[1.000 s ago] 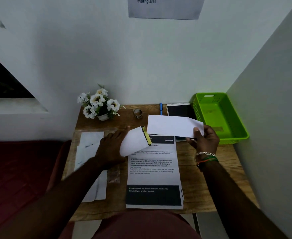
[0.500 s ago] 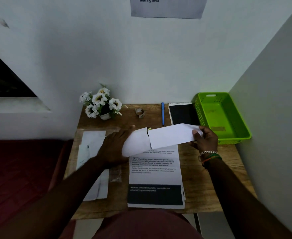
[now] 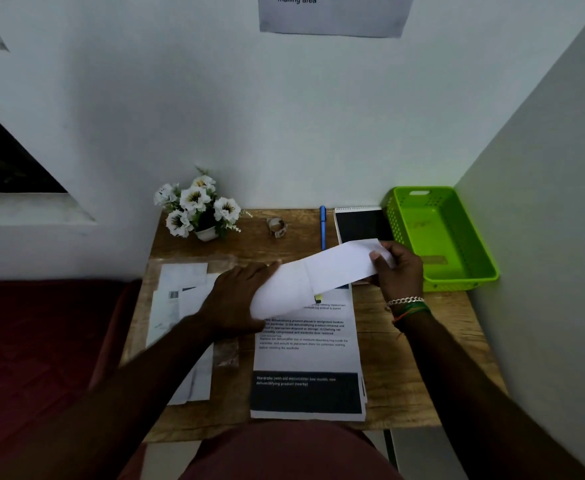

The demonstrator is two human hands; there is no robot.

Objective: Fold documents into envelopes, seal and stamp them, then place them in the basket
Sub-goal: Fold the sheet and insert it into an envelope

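Observation:
My left hand [image 3: 235, 299] holds a folded white document [image 3: 280, 292] above the desk. Its right end goes into a white envelope [image 3: 344, 263], which my right hand [image 3: 396, 271] grips at its far end. Both are held over a stack of printed documents [image 3: 306, 362] lying in the middle of the wooden table [image 3: 419, 358]. A green plastic basket [image 3: 457, 271] stands at the back right corner, with a small brownish item inside.
A pile of envelopes and papers in clear plastic [image 3: 183, 306] lies at the left. At the back stand a pot of white flowers [image 3: 197, 209], a small tape roll [image 3: 276, 226], a blue pen [image 3: 323, 226] and a notepad [image 3: 362, 225]. Walls close in behind and at the right.
The envelope and the folded document were apart; my hands have brought them together and the document's end has slid into the envelope.

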